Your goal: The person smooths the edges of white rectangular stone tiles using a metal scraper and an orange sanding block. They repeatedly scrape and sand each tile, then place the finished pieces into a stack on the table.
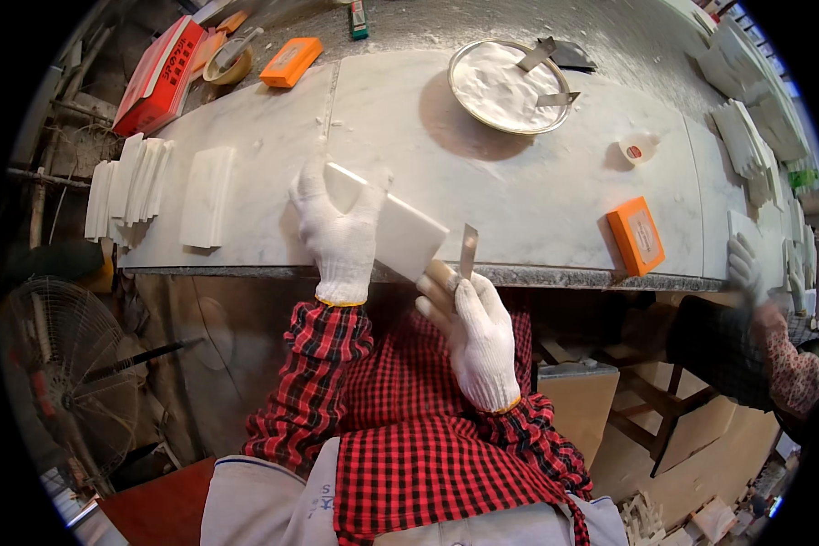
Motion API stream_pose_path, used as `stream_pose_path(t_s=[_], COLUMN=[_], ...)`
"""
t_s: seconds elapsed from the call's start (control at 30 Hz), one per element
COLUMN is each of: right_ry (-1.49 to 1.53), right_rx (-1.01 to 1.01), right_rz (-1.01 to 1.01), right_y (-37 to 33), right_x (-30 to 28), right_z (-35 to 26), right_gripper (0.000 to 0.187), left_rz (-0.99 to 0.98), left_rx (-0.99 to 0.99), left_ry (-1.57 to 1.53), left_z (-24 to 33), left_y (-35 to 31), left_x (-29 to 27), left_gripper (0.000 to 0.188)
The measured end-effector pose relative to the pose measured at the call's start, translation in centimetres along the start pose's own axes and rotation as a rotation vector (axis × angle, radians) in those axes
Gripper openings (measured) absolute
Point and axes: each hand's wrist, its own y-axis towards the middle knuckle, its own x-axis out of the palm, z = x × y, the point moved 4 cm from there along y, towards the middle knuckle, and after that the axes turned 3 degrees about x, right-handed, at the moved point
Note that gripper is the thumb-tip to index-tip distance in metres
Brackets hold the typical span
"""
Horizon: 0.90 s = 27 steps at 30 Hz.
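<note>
We see a grey-white marble workbench (519,209) dusted with powder, spanning the upper frame. On it, top centre, a round metal pan of white putty (508,86) with two scraper blades (555,97) resting on its rim. Left on the bench, a stack of white tile strips (127,187) and one single strip (207,196) beside it. A red box (159,73) lies at top left, an orange box (290,61) near it, another orange box (636,235) on the right near the bench edge.

Our left hand (337,232), in a white knit glove, grips a white rectangular tile (400,232), held tilted above the front bench edge. Our right hand (473,332), also gloved, is closed around a small metal scraper (468,250), blade upright, just beside the tile's right end; contact unclear.

Far right, another person's gloved hand (744,266) touches white pieces.
</note>
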Motion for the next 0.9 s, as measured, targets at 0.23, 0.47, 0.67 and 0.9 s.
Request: stream_pose_path(t_s=[0.23, 0.47, 0.67, 0.9], right_ry=[-0.080, -0.970, -1.380, -1.397], right_rx=[-0.100, -0.230, -0.578, -0.394], right_rz=[-0.086, -0.127, -0.312, -0.466], right_y=[0.0, 1.5, 5.0, 3.3], right_x=[-0.2, 0.3, 5.3, 3.0], right_z=[-0.3, -9.0, -10.2, -10.5], right_gripper=[0.028, 0.021, 0.027, 0.023], left_rz=[0.102, -0.006, -0.015, -0.003], left_rx=[-0.064, 0.048, 0.091, 0.081], left_ry=[-0.711, -0.795, -0.831, -0.786], left_z=[-0.7, -2.1, -2.6, -3.0], left_y=[2.3, 2.3, 2.5, 2.3], left_x=[1.1, 1.3, 1.5, 1.5], left_gripper=[0.058, 0.049, 0.042, 0.043])
